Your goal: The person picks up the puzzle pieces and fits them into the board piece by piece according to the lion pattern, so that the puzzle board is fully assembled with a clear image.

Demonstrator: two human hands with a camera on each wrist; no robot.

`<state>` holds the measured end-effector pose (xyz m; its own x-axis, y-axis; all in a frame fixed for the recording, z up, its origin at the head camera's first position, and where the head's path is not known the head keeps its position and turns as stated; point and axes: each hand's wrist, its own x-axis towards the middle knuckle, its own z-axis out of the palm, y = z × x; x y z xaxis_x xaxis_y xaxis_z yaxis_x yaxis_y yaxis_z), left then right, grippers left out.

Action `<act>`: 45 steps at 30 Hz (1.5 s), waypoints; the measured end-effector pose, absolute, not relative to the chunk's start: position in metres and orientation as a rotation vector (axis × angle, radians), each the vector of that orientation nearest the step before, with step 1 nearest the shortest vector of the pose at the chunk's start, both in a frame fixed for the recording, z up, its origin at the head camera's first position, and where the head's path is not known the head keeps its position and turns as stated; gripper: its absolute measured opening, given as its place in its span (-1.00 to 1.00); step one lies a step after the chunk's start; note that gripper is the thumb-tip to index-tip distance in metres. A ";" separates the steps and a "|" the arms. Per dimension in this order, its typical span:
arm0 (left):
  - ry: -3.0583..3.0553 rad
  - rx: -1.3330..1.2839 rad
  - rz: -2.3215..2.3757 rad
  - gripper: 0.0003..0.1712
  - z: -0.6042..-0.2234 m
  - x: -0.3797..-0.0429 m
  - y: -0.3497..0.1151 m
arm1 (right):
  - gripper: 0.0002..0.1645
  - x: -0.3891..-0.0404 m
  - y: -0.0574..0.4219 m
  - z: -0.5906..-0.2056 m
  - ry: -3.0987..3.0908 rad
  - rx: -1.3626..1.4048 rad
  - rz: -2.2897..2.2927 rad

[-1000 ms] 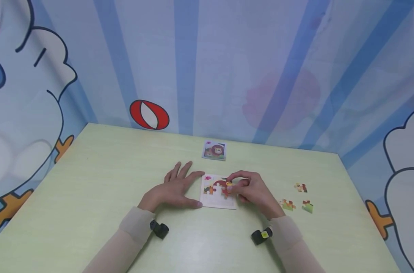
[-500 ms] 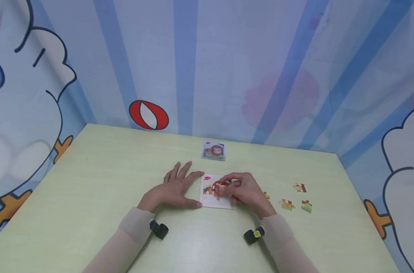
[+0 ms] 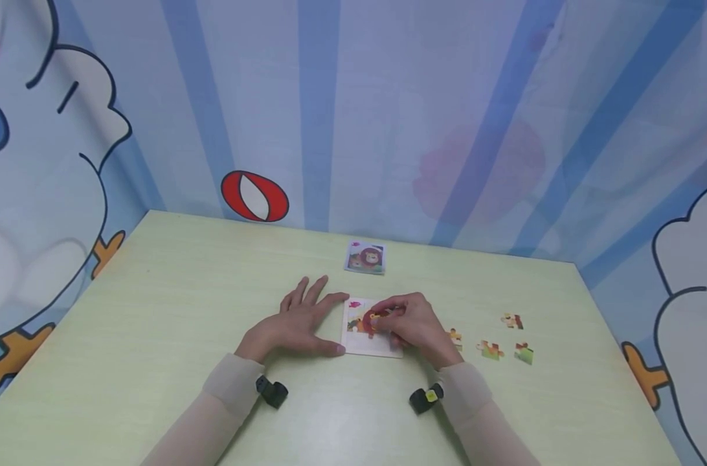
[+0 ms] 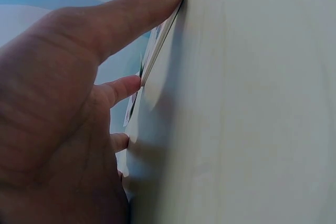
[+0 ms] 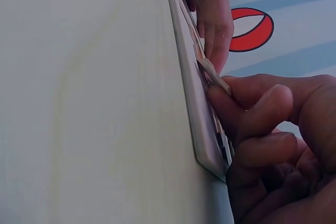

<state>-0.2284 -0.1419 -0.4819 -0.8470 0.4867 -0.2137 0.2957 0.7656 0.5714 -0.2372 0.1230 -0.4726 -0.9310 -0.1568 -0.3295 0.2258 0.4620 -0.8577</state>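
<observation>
A white-framed jigsaw board (image 3: 356,347) lies flat on the table, with some pieces in its left and upper part. At its left edge, my left hand (image 3: 295,329) is spread, thumb and index fingertip touching the board's corners; the left wrist view shows the thumb (image 4: 142,11) against the edge. Above the board, my right hand (image 3: 416,325) pinches a puzzle piece (image 5: 214,75) between thumb and index finger. That piece is tilted in the right wrist view, its lower edge at the board's surface. The right fingers hide the board's right part in the head view.
Several loose puzzle pieces lie right of the board, among them a green-and-orange piece (image 3: 491,350), a green-and-red piece (image 3: 524,353) and a brown-and-cream piece (image 3: 512,320). A lion picture card (image 3: 365,257) lies behind the board. A printed curtain (image 3: 371,116) stands at the table's back edge.
My right hand has moved left over the board with the puzzle piece, uncovering a loose piece beside its wrist. The left hand stays in place.
</observation>
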 end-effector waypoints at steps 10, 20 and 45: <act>2.628 0.629 0.767 0.17 -0.485 -0.231 -0.144 | -0.92 -0.238 0.113 -0.462 2.565 -0.061 -1.251; 2.622 0.602 0.756 0.19 -0.486 -0.232 -0.142 | -0.86 -0.239 0.110 -0.459 2.738 -0.171 -1.070; 2.630 0.560 0.748 0.19 -0.489 -0.232 -0.140 | -0.53 -0.241 0.176 -0.454 2.571 -0.138 -1.582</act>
<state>-0.2315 -0.1404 -0.4893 -0.8611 0.4588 -0.2190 0.2749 0.7825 0.5587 -0.2411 0.1764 -0.4539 -0.9887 -0.1400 -0.0536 -0.0153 0.4495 -0.8931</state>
